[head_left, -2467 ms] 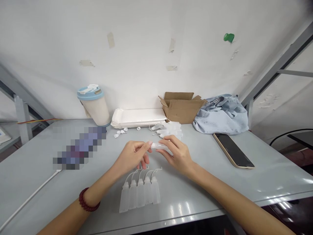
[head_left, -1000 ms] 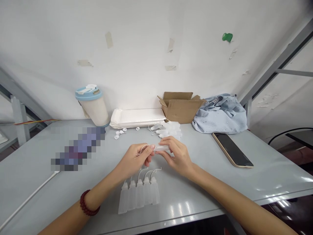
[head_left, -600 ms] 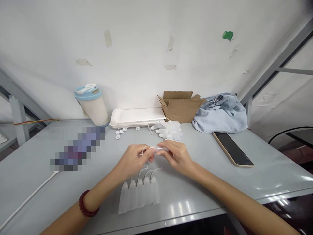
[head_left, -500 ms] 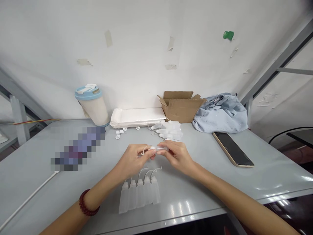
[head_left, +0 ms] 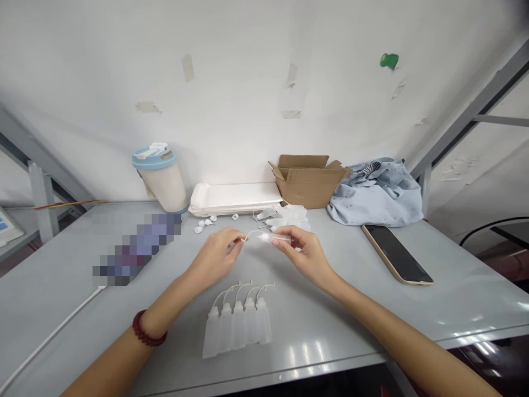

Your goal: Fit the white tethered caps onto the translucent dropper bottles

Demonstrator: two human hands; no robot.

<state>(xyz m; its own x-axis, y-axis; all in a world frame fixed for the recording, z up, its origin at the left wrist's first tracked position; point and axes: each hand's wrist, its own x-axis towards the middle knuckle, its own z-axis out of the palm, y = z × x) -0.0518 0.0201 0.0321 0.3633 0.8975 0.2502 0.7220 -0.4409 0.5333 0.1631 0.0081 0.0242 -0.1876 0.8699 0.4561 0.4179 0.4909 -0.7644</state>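
My right hand [head_left: 303, 251] is closed round a small translucent squeeze bottle [head_left: 281, 239], which lies sideways with its thin tip pointing left. From its neck a thin white cap strap [head_left: 250, 234] arches over to my left hand [head_left: 219, 253], whose thumb and fingers pinch the free end. Nearer me, a row of several similar squeeze bottles [head_left: 237, 328] lies side by side, each strap curving up from the neck. Behind my right hand is a pile of more squeeze bottles [head_left: 295, 215]. Several small white caps [head_left: 201, 225] are scattered beyond my left hand.
Along the wall stand a blue-lidded cup [head_left: 161, 179], a stack of white packets [head_left: 235, 198], an opened cardboard box [head_left: 309, 187] and a bundled blue cloth [head_left: 376, 196]. A phone [head_left: 397, 255] lies right; a blurred item with a white cable [head_left: 53, 336] lies left.
My hands have drawn apart: the left moved away from the bottle's neck with the strap's end, and both moved slightly farther from me. The bottle now shows in my right hand.
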